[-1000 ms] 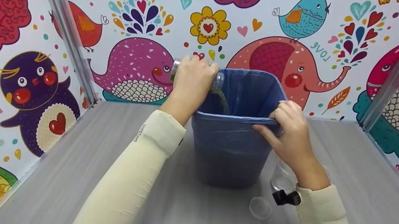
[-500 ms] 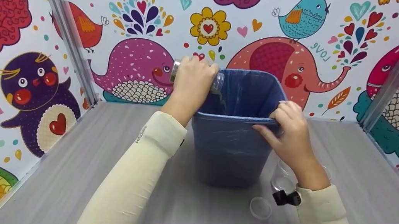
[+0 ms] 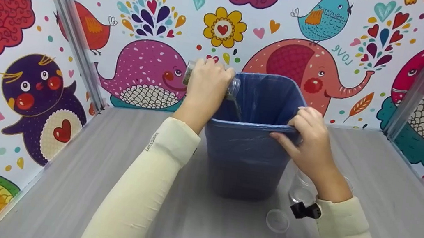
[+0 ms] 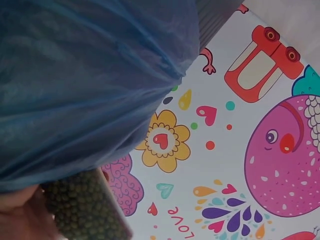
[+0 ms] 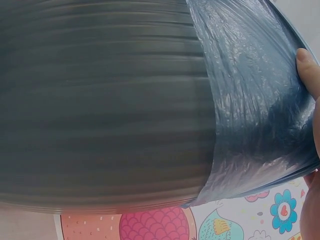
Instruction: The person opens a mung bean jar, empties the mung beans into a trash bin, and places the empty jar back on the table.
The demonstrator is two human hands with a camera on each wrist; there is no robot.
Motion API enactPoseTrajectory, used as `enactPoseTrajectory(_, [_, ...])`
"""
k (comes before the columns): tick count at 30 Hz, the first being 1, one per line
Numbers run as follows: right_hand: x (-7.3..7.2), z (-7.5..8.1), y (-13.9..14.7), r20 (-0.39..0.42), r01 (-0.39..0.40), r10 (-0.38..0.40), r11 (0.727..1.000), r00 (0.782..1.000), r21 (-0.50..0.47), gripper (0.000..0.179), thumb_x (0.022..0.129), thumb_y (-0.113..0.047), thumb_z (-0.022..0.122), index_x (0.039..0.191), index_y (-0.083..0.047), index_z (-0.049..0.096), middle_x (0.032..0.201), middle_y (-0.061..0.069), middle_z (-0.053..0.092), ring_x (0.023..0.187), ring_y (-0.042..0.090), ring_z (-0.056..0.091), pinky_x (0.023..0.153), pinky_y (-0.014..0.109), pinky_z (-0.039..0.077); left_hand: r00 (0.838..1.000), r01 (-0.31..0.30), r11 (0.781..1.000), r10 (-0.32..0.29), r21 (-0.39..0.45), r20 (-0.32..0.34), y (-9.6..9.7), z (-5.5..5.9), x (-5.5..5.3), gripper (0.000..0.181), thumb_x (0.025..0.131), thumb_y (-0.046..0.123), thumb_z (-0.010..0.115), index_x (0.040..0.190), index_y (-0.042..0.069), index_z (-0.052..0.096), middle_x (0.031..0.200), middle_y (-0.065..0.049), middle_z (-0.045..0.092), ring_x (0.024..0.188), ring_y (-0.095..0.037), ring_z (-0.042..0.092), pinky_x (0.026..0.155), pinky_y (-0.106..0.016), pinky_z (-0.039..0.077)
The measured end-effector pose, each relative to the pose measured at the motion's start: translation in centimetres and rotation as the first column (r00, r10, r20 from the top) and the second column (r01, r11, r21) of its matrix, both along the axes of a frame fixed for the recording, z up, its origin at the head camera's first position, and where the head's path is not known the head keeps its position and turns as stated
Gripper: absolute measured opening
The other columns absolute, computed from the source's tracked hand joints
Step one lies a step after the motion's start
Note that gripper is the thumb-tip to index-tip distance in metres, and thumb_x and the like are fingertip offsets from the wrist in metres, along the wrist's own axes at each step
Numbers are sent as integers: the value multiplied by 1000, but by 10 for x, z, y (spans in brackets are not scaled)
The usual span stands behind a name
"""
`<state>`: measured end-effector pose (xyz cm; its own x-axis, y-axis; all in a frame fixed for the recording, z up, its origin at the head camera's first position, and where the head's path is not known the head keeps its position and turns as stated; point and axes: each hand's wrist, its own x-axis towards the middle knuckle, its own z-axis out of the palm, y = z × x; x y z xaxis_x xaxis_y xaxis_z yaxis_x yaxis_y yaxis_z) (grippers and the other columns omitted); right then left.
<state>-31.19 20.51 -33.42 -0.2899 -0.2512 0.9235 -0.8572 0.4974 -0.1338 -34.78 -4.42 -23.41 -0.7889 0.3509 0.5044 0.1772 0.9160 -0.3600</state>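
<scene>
My left hand (image 3: 208,87) grips a clear jar (image 3: 233,89) from above, tilted with its mouth over the left side of the blue trash bin (image 3: 245,161). A thin stream of small green beans (image 3: 237,108) falls from the mouth into the bin. In the left wrist view, many green beans (image 4: 87,207) show through the jar's wall, with part of the left hand (image 4: 22,215) beside it. My right hand (image 3: 310,139) pinches the bin's right front rim, thumb outside. The bin's thin plastic liner (image 5: 255,100) is folded over the rim. The bin's bottom inside is hidden.
A round clear lid (image 3: 277,221) lies on the grey table (image 3: 212,235) in front of the bin. Clear plastic containers (image 3: 302,192) stand right of the bin, partly behind the right wrist. A patterned wall (image 3: 160,12) rises behind, with metal posts (image 3: 69,28) at its corners.
The stream of beans looks thinner than a second ago. The jar's base has risen slightly in the left hand. The right hand keeps its hold on the rim.
</scene>
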Motion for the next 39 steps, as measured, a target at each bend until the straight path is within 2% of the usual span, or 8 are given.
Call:
enactPoseTrajectory(12, [-1, -1, -1, -9, -14, 14, 999, 1000, -37, 49, 94, -47, 76, 80, -4, 57, 75, 8, 49, 84, 30, 49, 92, 39, 34, 1000, 3, 1000, -3, 8, 19, 1, 1, 1, 33, 101, 19, 75, 133, 13, 71, 130, -10, 74, 120, -31, 65, 105, -45, 49])
enactPoseTrajectory(19, [0, -1, 1, 20, 11, -11, 1000, 1000, -4, 41, 89, -30, 86, 81, -3, 57, 76, 9, 51, 87, 31, 51, 92, 46, 38, 1000, 0, 1000, 0, 0, 20, 1, 1, 0, 36, 100, 19, 75, 135, 14, 70, 131, -10, 74, 121, -32, 64, 107, -47, 49])
enactPoseTrajectory(26, [0, 0, 0, 6, 7, -7, 1000, 1000, -7, 50, 95, -47, 76, 80, -3, 56, 75, 9, 49, 85, 30, 50, 90, 46, 37, 1000, 0, 1000, 0, -2, -6, 1, 1, 0, 29, 103, 17, 71, 132, 14, 71, 129, -11, 75, 120, -32, 65, 106, -46, 48])
enactPoseTrajectory(39, [-2, -2, -1, -18, 3, -4, 999, 1000, -33, 52, 95, -51, 74, 80, -4, 57, 75, 8, 51, 85, 31, 50, 89, 47, 37, 999, -5, 1000, 4, -24, -33, 1, 0, 1, 29, 103, 19, 71, 132, 15, 71, 130, -11, 74, 124, -31, 63, 108, -48, 48])
